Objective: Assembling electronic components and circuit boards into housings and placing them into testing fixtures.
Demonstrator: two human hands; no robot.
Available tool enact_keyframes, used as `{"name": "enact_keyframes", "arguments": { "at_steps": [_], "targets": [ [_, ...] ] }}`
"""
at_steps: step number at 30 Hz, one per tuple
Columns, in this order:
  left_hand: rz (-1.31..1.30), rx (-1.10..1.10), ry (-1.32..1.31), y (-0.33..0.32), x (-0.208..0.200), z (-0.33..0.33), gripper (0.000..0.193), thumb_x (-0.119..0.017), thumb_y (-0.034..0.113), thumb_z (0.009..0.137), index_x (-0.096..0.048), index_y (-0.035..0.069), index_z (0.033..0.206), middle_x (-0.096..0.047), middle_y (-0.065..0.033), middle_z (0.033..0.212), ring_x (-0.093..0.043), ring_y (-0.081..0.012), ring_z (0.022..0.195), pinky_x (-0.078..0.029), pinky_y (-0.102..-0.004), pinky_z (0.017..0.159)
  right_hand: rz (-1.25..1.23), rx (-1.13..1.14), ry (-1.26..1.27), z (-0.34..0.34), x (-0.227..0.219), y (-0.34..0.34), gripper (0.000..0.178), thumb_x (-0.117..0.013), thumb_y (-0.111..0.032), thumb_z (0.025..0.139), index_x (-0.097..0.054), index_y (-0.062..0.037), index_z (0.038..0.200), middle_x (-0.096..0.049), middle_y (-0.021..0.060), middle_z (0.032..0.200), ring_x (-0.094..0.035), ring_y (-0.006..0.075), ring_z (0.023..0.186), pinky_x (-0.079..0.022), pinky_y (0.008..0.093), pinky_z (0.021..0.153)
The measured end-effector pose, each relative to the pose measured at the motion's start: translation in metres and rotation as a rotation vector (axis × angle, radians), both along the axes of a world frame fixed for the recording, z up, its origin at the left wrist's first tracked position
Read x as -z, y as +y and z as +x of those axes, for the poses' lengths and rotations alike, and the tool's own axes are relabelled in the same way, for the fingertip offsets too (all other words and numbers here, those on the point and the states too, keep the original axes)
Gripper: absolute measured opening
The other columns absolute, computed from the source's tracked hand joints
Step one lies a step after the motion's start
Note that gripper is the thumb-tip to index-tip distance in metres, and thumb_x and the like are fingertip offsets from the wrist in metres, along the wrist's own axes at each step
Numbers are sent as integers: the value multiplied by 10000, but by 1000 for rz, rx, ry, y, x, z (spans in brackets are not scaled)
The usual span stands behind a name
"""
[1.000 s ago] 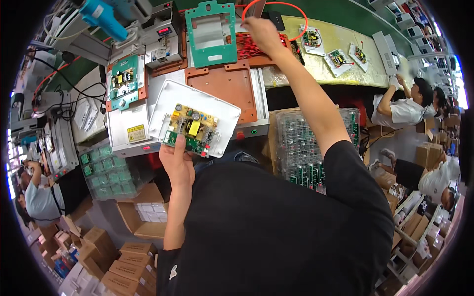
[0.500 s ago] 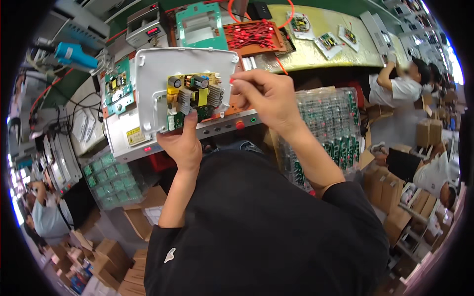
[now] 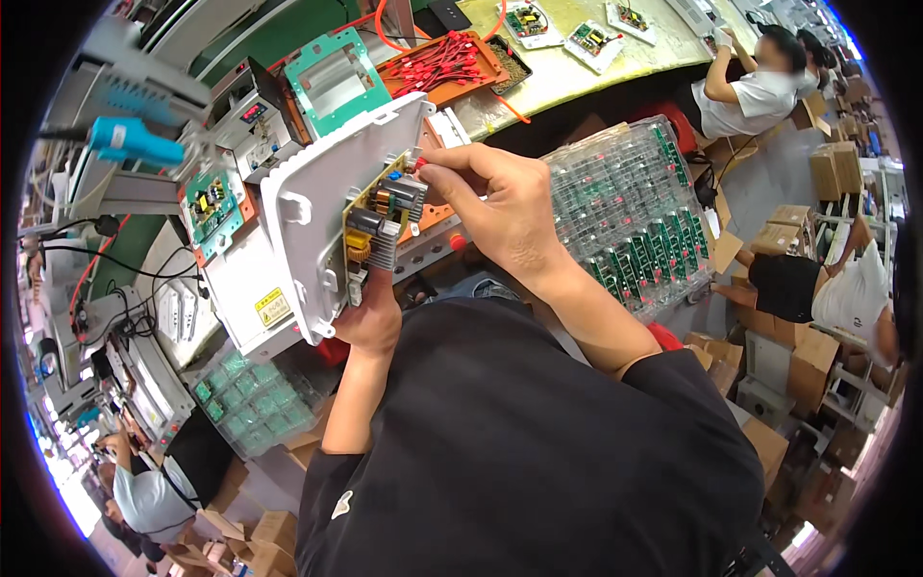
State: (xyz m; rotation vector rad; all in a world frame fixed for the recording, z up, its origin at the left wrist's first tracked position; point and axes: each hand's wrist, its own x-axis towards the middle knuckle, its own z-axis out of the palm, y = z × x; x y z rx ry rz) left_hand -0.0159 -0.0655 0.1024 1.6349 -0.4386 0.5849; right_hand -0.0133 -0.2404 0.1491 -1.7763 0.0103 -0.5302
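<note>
My left hand (image 3: 370, 322) is closed on the lower edge of a white plastic housing (image 3: 308, 207), held up on a tilt over the bench. Inside the housing sits a power supply circuit board (image 3: 358, 216) with capacitors, a yellow-wrapped part and finned metal heat sinks. My right hand (image 3: 510, 212) pinches a small red connector (image 3: 420, 164) at the board's upper right corner. Its fingertips partly cover the connector, so I cannot tell whether it is seated on the board.
Behind the housing are a teal frame (image 3: 336, 82) and an orange tray (image 3: 500, 65) of red-ended leads. A blue tool (image 3: 139, 141) hangs at left. Clear trays of green boards (image 3: 625, 221) are at right, more (image 3: 255, 404) at lower left. Co-workers (image 3: 735, 87) sit farther off.
The housing has turned from facing me to a steep sideways tilt. My right hand has brought the red connector from beside the housing to the board's corner. The whole view has also shifted.
</note>
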Motion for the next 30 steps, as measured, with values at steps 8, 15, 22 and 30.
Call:
{"name": "enact_keyframes", "arguments": {
  "at_steps": [8,15,22,30],
  "targets": [
    [165,81,16,7,-4,2,380,-723,-33,828,-591,-86,1181,-661,-154,1131,-646,-247,1030,-495,-357,914,15,57,5,5,-3,-4,115,-696,2,856,-710,63,952,-734,108,799,-703,117,713,-548,237,627],
    [175,110,172,-2,0,23,327,-788,36,758,-681,-33,1060,-725,-101,940,-699,-202,834,-542,-326,780,146,-40,180,20,21,-12,125,-677,-37,880,-707,50,965,-731,90,832,-690,104,734,-544,245,667],
    [-376,451,901,-33,18,61,464,-668,40,892,-459,-36,1299,-607,-129,1181,-625,-196,1026,-550,-325,830,244,20,309,7,76,-75,362,-658,-213,896,-617,6,1182,-686,124,1034,-631,138,943,-507,295,799],
    [-154,444,996,-23,34,58,290,-515,214,1024,-600,-39,1138,-668,-123,1047,-653,-167,897,-555,-322,781,881,253,411,98,155,-175,282,-566,-167,877,-634,37,1059,-685,125,981,-685,261,850,-572,425,716]
  ]
}}
